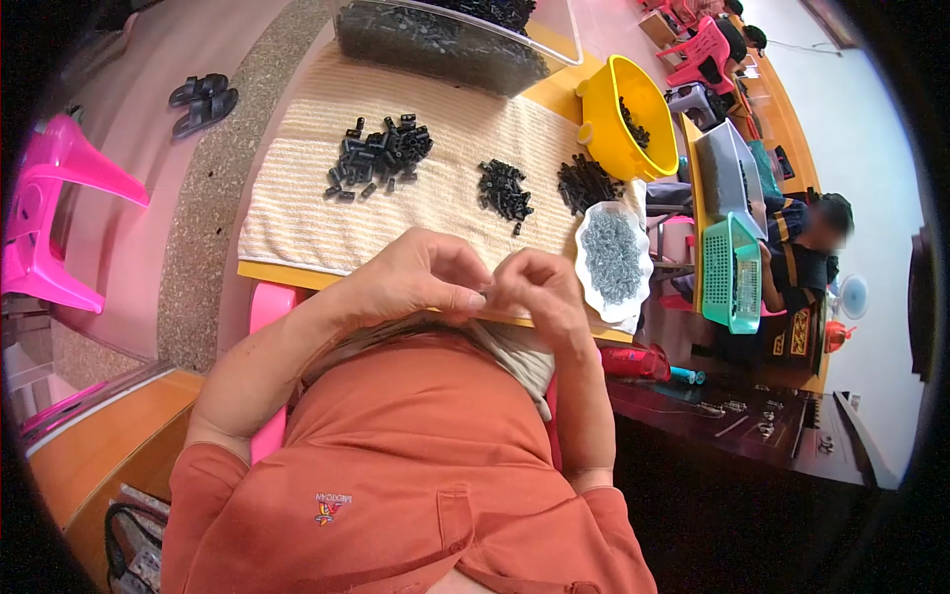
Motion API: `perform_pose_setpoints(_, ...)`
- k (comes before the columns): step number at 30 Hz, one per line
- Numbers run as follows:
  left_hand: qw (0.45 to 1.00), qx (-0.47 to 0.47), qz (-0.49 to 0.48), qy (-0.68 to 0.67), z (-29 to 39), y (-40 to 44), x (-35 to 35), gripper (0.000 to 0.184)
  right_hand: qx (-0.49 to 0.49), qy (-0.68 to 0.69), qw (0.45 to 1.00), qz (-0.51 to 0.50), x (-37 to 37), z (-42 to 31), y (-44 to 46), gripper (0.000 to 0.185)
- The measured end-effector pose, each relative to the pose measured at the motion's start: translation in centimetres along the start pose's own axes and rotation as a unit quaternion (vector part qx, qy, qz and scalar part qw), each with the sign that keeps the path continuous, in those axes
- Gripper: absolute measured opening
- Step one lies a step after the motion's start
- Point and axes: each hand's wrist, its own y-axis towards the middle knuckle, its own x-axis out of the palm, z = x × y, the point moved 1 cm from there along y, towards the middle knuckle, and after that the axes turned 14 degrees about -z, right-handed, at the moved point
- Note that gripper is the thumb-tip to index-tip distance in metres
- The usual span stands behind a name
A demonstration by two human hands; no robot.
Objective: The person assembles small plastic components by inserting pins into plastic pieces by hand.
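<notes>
My left hand [421, 279] and my right hand [539, 289] meet at the table's front edge, close to my body. Thumb and fingers are pinched together on both. Something small and dark peeks out at the left fingertips, too little to name. Beyond the hands, on a striped towel [297, 213], lie a pile of short black tubes [381, 153], a heap of smaller black parts [506, 191] and a bunch of thin black pieces [586, 183]. Right of my right hand stands a white scalloped dish [641, 272] full of small clear, greyish pieces [612, 257].
A clear bin [445, 54] of black parts and a yellow tub [658, 148] stand at the back. Pink stools [64, 208] are at left. To the right, a person [807, 247] sits by a green basket [720, 277] and grey bin [727, 168].
</notes>
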Motion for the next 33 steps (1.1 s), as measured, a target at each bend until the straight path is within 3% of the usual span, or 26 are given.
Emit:
perform_pose_setpoints(3,1.000,0.010,0.011,-0.007,-0.1,0.0,-0.1,0.021,-0.026,-0.293,0.943,0.157,-1.7,0.1,0.8,0.017)
perform_pose_setpoints(5,1.000,0.009,0.021,-0.004,0.1,0.1,0.0,0.019,-0.045,-0.461,0.856,0.230,-1.9,-0.3,1.3,0.018)
perform_pose_setpoints(9,0.999,0.015,0.037,0.003,0.0,0.1,-0.2,0.016,0.057,-0.590,0.768,0.242,-2.0,0.3,2.1,0.025)
perform_pose_setpoints(15,0.998,0.019,0.057,0.003,0.0,0.0,-0.3,0.014,0.055,-0.554,0.799,0.229,-2.0,0.7,2.6,0.022)
perform_pose_setpoints(21,0.997,0.013,0.075,0.005,0.1,0.0,-0.3,0.013,-0.015,-0.632,0.749,0.200,-1.7,0.7,2.6,0.015)
perform_pose_setpoints(24,0.996,0.021,0.081,0.014,0.1,0.0,-0.4,0.014,-0.023,-0.633,0.750,0.189,-1.5,0.7,2.4,0.011)
perform_pose_setpoints(27,0.995,0.032,0.094,0.013,0.0,0.0,-0.5,0.015,-0.139,-0.582,0.784,0.166,-2.6,1.4,2.0,0.010)
perform_pose_setpoints(33,0.993,0.032,0.114,0.020,0.1,0.0,-0.6,0.018,-0.142,-0.357,0.913,0.137,-1.8,1.5,1.4,0.010)
